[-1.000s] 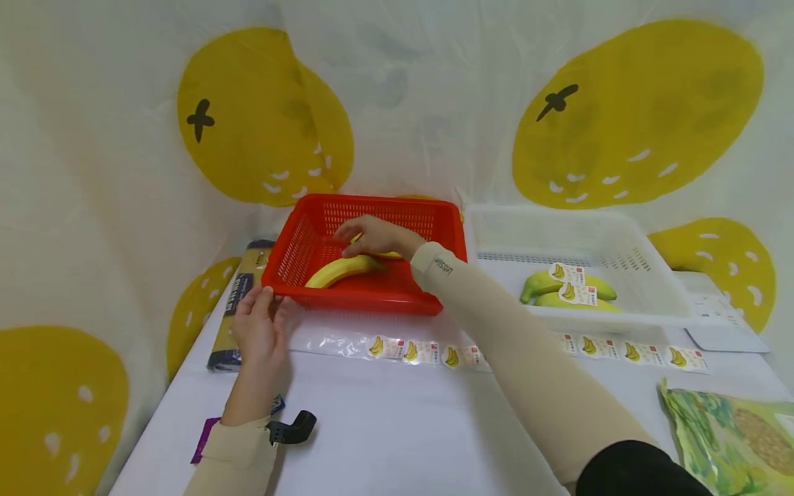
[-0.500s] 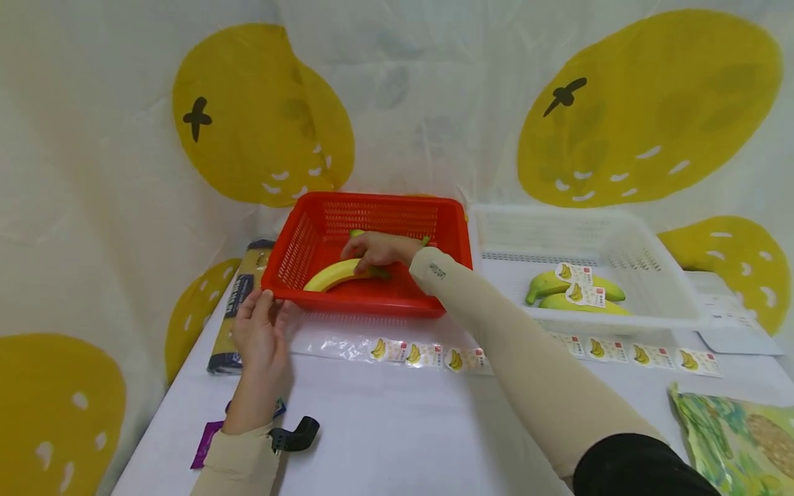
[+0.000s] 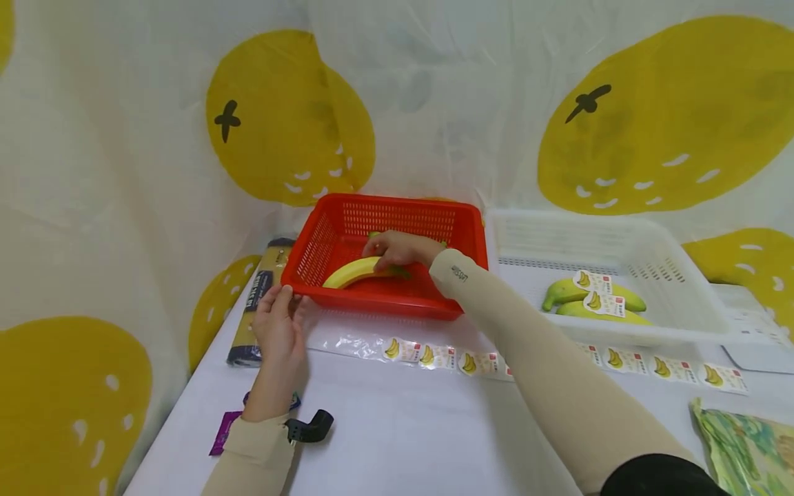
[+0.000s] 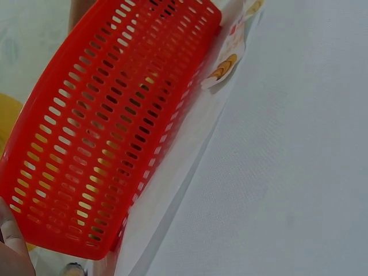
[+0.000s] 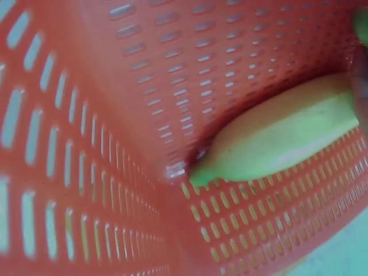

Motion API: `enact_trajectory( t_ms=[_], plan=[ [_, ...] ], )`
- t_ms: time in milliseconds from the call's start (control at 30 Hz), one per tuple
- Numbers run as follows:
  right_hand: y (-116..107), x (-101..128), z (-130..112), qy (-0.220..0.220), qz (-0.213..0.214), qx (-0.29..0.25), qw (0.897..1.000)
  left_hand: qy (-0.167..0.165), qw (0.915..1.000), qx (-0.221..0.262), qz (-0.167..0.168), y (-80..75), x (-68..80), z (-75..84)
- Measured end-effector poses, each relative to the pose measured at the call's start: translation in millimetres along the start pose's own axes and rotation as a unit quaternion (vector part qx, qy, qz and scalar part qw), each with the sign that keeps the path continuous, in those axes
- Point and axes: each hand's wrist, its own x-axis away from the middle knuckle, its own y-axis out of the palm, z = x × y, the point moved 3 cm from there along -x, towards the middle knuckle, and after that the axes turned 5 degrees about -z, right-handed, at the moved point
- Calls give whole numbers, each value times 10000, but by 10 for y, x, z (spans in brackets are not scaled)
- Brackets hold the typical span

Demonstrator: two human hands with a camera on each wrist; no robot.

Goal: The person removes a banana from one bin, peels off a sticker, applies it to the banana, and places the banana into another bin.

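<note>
A yellow banana (image 3: 355, 271) lies on the floor of the red basket (image 3: 329, 236), against the basket's near wall. Its long axis runs roughly along that wall, slightly slanted: the free tip points toward the basket's near left corner, and the other end disappears under the right hand (image 3: 400, 249). The right wrist view shows that tip nearly touching the basket's slotted wall (image 5: 103, 132) close to the corner. The right hand reaches over the basket's near rim with its fingers curled over and around the banana's right end (a green stem end peeks out beside the fingers). The left hand (image 3: 280, 328) sits at the basket's near left corner, fingers relaxed and fairly straight, fingertips touching the rim there; it holds nothing.

The basket stands on a white tabletop (image 3: 409, 427). Just in front of the basket lies a clear strip of banana stickers (image 3: 446, 358). To the basket's right, nearly touching it, is a white basket (image 3: 682, 289) with two stickered green-yellow bananas (image 3: 592, 300) inside. Left of the red basket lies a dark boxed roll (image 3: 257, 303). Behind the basket hangs a white sheet printed with large yellow fruit shapes (image 3: 291, 120).
</note>
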Motion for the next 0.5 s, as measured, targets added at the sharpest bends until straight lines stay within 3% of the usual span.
enact_trajectory(
  t_ms=[300,500],
  plan=[
    [-87,33,-48,72,158,-210,9996,67,9999,87,65,-35,-68,55],
    [-197,114,-81,-6,335,57,9994,14,9999,128,7,-29,-106,84]
  ],
)
